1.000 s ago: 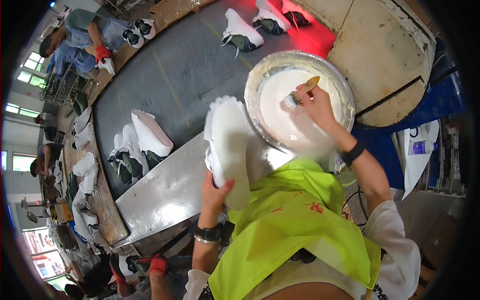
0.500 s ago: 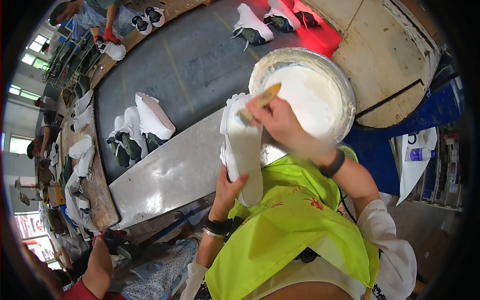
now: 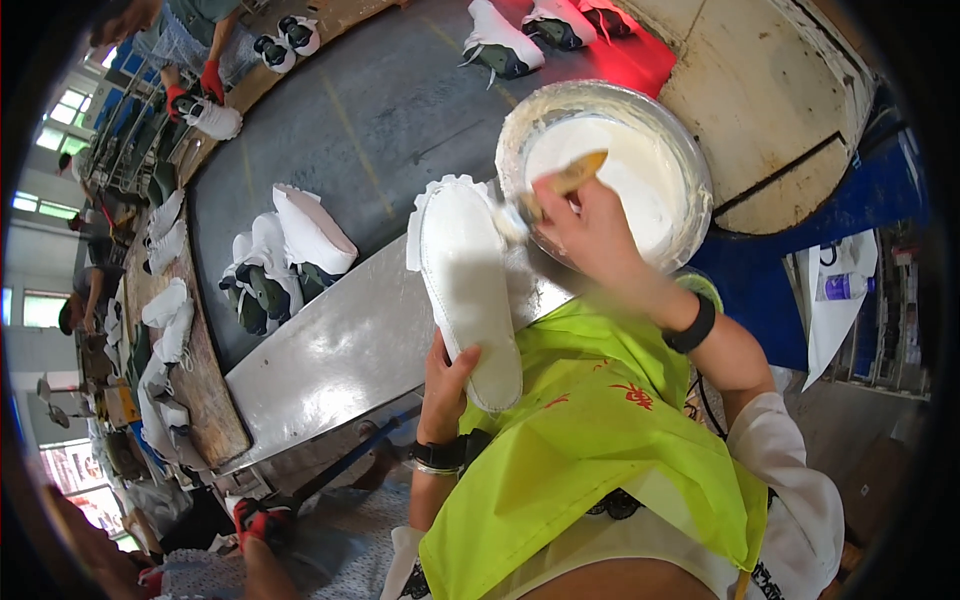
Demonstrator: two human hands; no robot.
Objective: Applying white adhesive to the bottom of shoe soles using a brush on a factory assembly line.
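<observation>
My left hand [image 3: 447,385] grips a white shoe upper [image 3: 465,290] near its lower end, with the flat underside facing up. Wet white coating shines on the upper end of that underside. In my right hand [image 3: 597,225] is a paintbrush [image 3: 578,172] with a yellowish wooden handle. Its bristles, pale with coating, touch or nearly touch the shoe's right edge near the top. A round metal basin [image 3: 703,205] of white liquid stands just beyond my right hand, its rim crusted with dried residue.
Several white and dark green shoe uppers [image 3: 312,230] stand on the dark conveyor belt [image 3: 400,120], others farther off under red light. A metal ledge [image 3: 320,385] borders the belt. Co-workers in red gloves [image 3: 211,82] handle shoes at left. A purple-labelled bottle [image 3: 845,287] is at right.
The brush has moved from the middle of the shoe's upper end to its right edge. The shoe has tilted leftward at its top. Co-workers' hands at left have shifted.
</observation>
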